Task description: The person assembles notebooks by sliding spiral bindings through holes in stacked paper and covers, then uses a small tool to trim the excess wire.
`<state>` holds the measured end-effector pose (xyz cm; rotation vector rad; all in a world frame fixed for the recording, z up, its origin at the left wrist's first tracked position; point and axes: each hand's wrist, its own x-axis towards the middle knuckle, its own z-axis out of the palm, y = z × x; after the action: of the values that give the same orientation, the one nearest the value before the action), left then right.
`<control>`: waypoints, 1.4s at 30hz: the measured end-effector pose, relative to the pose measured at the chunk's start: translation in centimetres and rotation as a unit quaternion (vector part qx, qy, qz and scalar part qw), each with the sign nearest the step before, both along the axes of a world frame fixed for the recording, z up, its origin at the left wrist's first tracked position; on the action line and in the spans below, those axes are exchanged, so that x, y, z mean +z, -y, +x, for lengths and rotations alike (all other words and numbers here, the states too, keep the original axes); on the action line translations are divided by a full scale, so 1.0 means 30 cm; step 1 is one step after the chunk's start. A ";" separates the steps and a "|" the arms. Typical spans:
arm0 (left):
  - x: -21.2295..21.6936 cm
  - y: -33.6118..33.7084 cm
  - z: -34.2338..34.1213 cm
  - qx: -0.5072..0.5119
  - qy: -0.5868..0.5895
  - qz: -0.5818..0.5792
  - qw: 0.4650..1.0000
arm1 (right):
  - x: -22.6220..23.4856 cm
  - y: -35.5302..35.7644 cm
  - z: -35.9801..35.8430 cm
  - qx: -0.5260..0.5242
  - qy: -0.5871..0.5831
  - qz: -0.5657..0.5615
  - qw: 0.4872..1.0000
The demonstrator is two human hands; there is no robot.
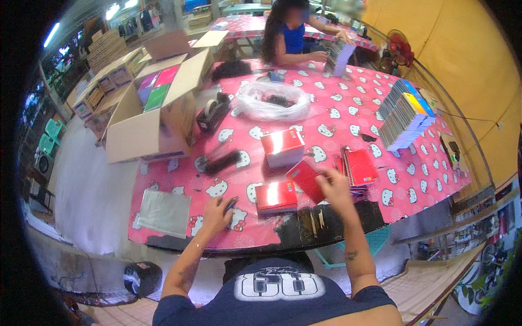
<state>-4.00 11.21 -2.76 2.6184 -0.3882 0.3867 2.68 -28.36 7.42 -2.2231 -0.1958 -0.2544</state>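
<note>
My right hand (334, 190) grips a red notebook (308, 179) by its right side, tilted above the table. Beside it on the right is a pile of red spiral notebooks (359, 167). Two neat stacks of red notebooks stand to the left: one stack (276, 196) near the table's front edge, another stack (283, 145) farther back. My left hand (218, 213) rests closed on the table, left of the near stack. A small dark-blue object (232, 204) pokes out from its fingers, too small to name.
Clear plastic sleeves (165, 212) lie at the front left. An open carton (138, 133) of colourful notebooks stands behind them, next to a black tape dispenser (213, 113). A plastic bag (272, 101) lies mid-table. Tall notebook stacks (403, 122) stand at right. Across the table, a person (293, 41) handles another stack (340, 57).
</note>
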 end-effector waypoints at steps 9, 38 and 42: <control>0.328 0.529 0.128 -0.090 0.042 -0.251 0.963 | 0.025 0.597 0.157 -0.164 -0.045 0.319 0.932; 0.067 1.361 0.535 -0.132 -0.573 -0.561 0.583 | -0.264 0.688 0.165 -0.014 -0.258 0.532 0.807; 0.164 1.377 0.443 -0.170 -0.606 -0.567 0.531 | -0.243 0.647 -0.051 -0.069 -0.113 0.518 0.845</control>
<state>9.28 -30.09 2.15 0.9449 -0.0376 -1.0011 1.14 -47.78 0.13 -1.1606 0.2048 -0.1189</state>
